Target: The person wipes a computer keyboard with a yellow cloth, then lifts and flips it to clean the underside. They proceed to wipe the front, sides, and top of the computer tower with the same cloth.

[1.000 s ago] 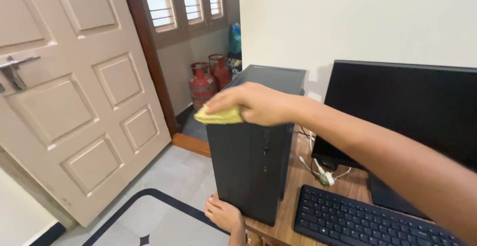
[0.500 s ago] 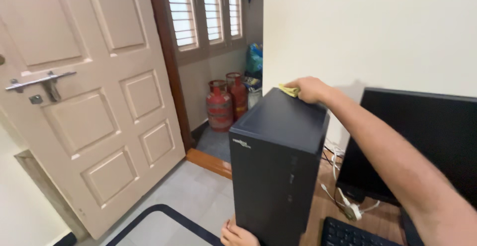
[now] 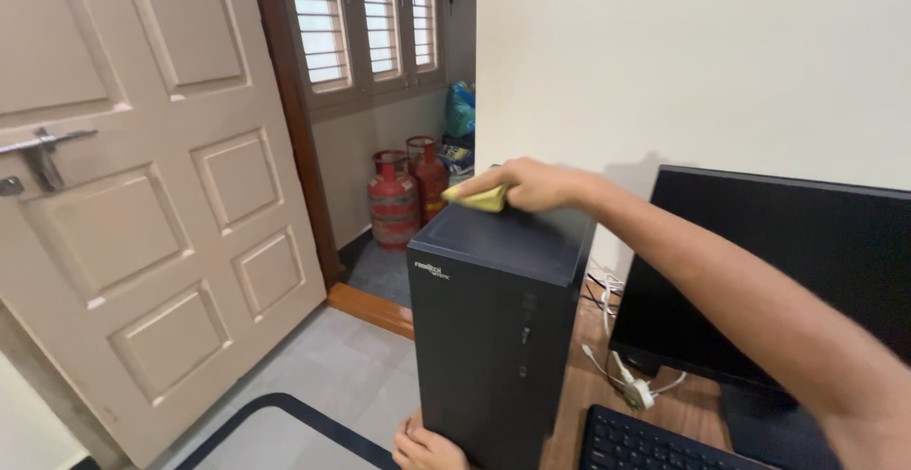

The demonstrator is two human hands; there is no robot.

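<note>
A tall black computer tower [image 3: 493, 337] stands at the left end of a wooden desk [image 3: 593, 399]. My right hand [image 3: 531, 185] reaches over the tower's top and presses a folded yellow cloth [image 3: 479, 199] onto the far left part of that top. My left hand [image 3: 425, 448] rests against the tower's lower front corner at the desk edge, fingers curled on the case.
A black monitor [image 3: 788, 271] stands right of the tower, with a black keyboard [image 3: 655, 442] in front and white cables [image 3: 626, 385] between them. A cream panelled door [image 3: 152, 195] stands open at left. Two red gas cylinders [image 3: 403, 190] sit beyond the doorway. A dark-bordered rug [image 3: 275, 432] lies on the floor.
My right hand has slid the yellow cloth from the tower top's back right toward its far left side. A second ago it was at the front top edge. My left hand stayed at the base.
</note>
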